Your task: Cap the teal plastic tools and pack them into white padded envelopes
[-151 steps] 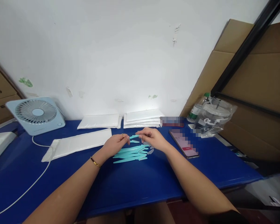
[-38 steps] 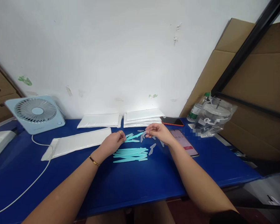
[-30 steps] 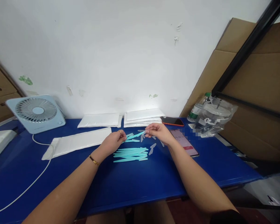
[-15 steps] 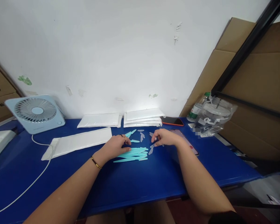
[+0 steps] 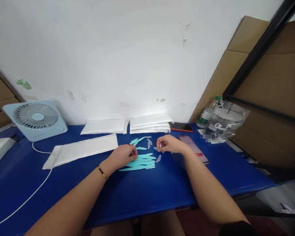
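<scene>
Several turquoise eyebrow razors point(image 5: 140, 164) lie in a loose pile in the middle of the blue table. My left hand point(image 5: 124, 155) is closed at the pile's far left side, thumb and fingers pinching the handle of one razor. Behind that hand lie a few more turquoise razors point(image 5: 137, 141). Small translucent blade caps point(image 5: 158, 159) are scattered to the right of the razors. Above them my right hand point(image 5: 169, 143) pinches a small translucent cap between thumb and fingertips, partly hidden by the fingers.
A long white padded packet point(image 5: 85, 149) lies at the left, and stacked white packets point(image 5: 149, 126) stand by the wall. Two phones point(image 5: 193, 147) are at the right, near a bottle point(image 5: 207, 113) and a bagged cup point(image 5: 226, 121). A fan point(image 5: 38, 118) with a cable occupies the left.
My right hand has moved slightly left and its fingers have closed on a cap. My left hand's fingertips have drawn together on a razor at the pile's edge.
</scene>
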Action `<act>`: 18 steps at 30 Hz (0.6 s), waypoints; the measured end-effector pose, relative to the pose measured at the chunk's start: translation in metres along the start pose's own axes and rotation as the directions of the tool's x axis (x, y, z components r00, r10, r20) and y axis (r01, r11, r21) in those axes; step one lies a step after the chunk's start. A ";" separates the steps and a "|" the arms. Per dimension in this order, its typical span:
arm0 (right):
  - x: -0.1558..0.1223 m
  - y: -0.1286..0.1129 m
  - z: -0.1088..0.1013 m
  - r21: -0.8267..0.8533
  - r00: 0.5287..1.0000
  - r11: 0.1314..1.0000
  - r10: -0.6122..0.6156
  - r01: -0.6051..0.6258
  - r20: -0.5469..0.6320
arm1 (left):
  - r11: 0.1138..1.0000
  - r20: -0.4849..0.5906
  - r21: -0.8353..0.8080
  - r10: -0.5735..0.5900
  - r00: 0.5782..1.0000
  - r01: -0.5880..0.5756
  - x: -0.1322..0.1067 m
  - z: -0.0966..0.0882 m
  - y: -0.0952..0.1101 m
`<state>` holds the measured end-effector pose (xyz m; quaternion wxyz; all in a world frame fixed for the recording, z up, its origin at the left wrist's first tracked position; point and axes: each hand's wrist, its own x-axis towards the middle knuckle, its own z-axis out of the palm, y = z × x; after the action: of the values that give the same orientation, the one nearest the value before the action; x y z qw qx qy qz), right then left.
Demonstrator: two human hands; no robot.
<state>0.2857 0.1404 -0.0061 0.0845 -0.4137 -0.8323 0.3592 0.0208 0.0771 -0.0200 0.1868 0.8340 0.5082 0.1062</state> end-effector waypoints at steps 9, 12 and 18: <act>0.000 -0.007 0.005 -0.071 0.991 0.994 -0.093 0.086 -0.096 | 0.994 -0.050 0.107 0.028 0.998 -0.022 0.001 -0.002 -0.001; 0.003 -0.008 0.009 -0.052 0.994 0.995 -0.092 0.089 -0.056 | 0.991 -0.055 0.134 0.029 0.998 -0.021 0.003 0.000 -0.003; 0.007 -0.010 0.014 0.013 0.995 0.995 -0.097 0.097 -0.020 | 0.976 -0.073 0.219 0.040 0.997 -0.023 0.005 0.001 -0.004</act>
<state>0.2691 0.1341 -0.0110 0.1126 -0.3758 -0.8480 0.3563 0.0202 0.0831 -0.0228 0.0729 0.8527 0.5103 0.0849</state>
